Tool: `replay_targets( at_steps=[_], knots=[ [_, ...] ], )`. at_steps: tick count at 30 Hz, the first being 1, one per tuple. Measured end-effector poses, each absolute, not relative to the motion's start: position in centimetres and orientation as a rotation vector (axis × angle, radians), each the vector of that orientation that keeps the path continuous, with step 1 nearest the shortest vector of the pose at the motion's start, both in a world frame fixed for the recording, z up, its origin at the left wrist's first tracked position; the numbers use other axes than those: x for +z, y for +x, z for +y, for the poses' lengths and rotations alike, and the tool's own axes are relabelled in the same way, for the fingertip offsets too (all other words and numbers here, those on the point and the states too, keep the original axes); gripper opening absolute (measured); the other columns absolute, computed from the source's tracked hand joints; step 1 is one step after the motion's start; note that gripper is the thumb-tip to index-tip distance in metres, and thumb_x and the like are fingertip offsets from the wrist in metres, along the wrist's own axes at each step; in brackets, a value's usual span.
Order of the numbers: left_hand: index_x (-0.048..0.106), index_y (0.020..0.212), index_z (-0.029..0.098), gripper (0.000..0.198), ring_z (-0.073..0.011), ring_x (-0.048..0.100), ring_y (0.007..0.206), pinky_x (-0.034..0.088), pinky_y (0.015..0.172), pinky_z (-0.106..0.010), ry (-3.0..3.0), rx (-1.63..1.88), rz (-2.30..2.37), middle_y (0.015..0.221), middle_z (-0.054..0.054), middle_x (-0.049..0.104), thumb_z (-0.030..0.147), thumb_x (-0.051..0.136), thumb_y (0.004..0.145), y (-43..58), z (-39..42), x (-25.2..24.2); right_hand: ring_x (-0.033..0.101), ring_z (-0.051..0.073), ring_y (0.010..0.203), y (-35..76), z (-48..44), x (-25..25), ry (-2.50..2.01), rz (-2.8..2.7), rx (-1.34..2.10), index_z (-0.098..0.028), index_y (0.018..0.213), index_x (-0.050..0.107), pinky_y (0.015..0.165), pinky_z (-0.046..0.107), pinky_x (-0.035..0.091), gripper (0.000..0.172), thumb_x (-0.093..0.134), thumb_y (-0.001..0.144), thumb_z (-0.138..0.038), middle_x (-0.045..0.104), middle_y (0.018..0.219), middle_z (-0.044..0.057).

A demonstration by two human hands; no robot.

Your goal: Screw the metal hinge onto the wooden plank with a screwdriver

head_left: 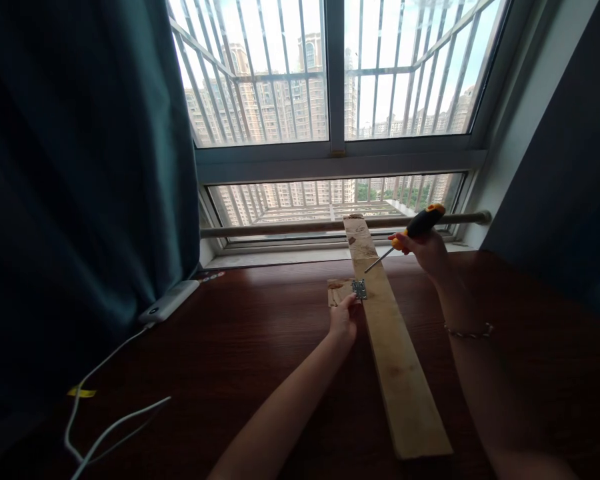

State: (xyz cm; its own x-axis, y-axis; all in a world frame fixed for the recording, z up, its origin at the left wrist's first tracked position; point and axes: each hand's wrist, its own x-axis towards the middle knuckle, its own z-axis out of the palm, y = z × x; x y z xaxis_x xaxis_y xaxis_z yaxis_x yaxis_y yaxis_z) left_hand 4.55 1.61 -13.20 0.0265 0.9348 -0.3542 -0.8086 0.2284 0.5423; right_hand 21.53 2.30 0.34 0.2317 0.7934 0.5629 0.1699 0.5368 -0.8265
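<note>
A black and orange screwdriver (425,220) is gripped in my right hand (429,252), its thin shaft slanting down to the left. The tip is over the long wooden board (400,360), just above a small patterned silvery metal plate (359,289); whether it touches the wood I cannot tell. My left hand (344,319) pinches the plate's lower edge with its fingertips. The plate spans the left edge of the board and a short wooden piece (339,288) beside it. The palm side of my left hand is hidden.
Under the board lies a dark red-brown wooden surface (260,347). A horizontal rail (280,229) runs before the barred window at the board's far end. On the left are a dark curtain (90,147), a white power strip (170,302) and a loose white cable (125,423).
</note>
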Motion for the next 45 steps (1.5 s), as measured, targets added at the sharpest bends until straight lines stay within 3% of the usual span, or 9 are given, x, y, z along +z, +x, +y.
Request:
replay_targets(
  at_steps=[7,22,29,35,39,43,45],
  knots=[
    [0.059,0.066,0.012,0.011,-0.0094,0.058,0.053,0.043,0.055,-0.020,0.240,1.349,0.737,0.063,-0.002,0.064,0.003,0.064,0.061,4.5,1.5,-13.1,0.050,0.011,0.047,21.2,3.1,-0.6,-1.022,-1.389,0.525,-0.016,0.075,0.050,0.042,0.024,0.041,0.042,0.071,0.063,-0.050,0.068,0.075,0.008],
    [0.058,0.067,0.012,0.013,-0.0097,0.058,0.055,0.044,0.056,-0.020,0.249,1.341,0.741,0.066,-0.003,0.065,0.003,0.065,0.059,4.4,1.5,-12.9,0.052,0.014,0.051,19.9,1.7,-0.2,-1.100,-1.489,0.357,-0.015,0.079,0.058,0.047,0.028,0.043,0.039,0.071,0.064,-0.049,0.066,0.075,0.007],
    [0.058,0.067,0.012,0.013,-0.0094,0.058,0.054,0.043,0.056,-0.020,0.232,1.333,0.760,0.063,-0.002,0.063,0.003,0.064,0.060,4.4,1.3,-12.5,0.051,0.012,0.052,19.6,0.8,0.8,-1.022,-1.512,0.635,-0.017,0.076,0.057,0.041,0.024,0.039,0.035,0.072,0.062,-0.045,0.066,0.078,0.006],
    [0.059,0.067,0.011,0.012,-0.0093,0.057,0.054,0.043,0.054,-0.020,0.226,1.344,0.735,0.064,-0.003,0.064,0.002,0.063,0.060,4.4,1.3,-12.6,0.057,0.015,0.061,20.6,-0.1,1.0,-0.945,-1.593,0.804,-0.019,0.088,0.056,0.049,0.026,0.047,0.037,0.073,0.063,-0.040,0.065,0.088,0.004],
    [0.058,0.065,0.011,0.012,-0.0088,0.056,0.052,0.042,0.053,-0.020,0.235,1.349,0.752,0.063,-0.003,0.064,0.002,0.064,0.059,4.4,1.4,-12.7,0.057,0.015,0.052,19.6,0.2,0.4,-1.051,-1.560,0.507,-0.019,0.088,0.052,0.043,0.026,0.044,0.038,0.070,0.066,-0.045,0.064,0.083,0.004],
    [0.057,0.065,0.011,0.013,-0.0091,0.056,0.052,0.042,0.054,-0.020,0.235,1.349,0.758,0.064,-0.002,0.063,0.003,0.065,0.058,4.4,1.4,-12.7,0.055,0.016,0.051,18.0,0.9,-0.5,-1.243,-1.434,-0.055,-0.018,0.085,0.055,0.049,0.028,0.043,0.034,0.069,0.068,-0.043,0.061,0.069,0.002],
    [0.058,0.067,0.012,0.014,-0.0092,0.057,0.053,0.042,0.053,-0.020,0.232,1.355,0.755,0.064,-0.002,0.063,0.003,0.064,0.059,4.4,1.3,-12.6,0.053,0.015,0.050,17.4,1.1,-0.8,-1.250,-1.403,-0.106,-0.018,0.086,0.056,0.050,0.028,0.043,0.033,0.068,0.069,-0.044,0.062,0.070,0.003]
  ],
)
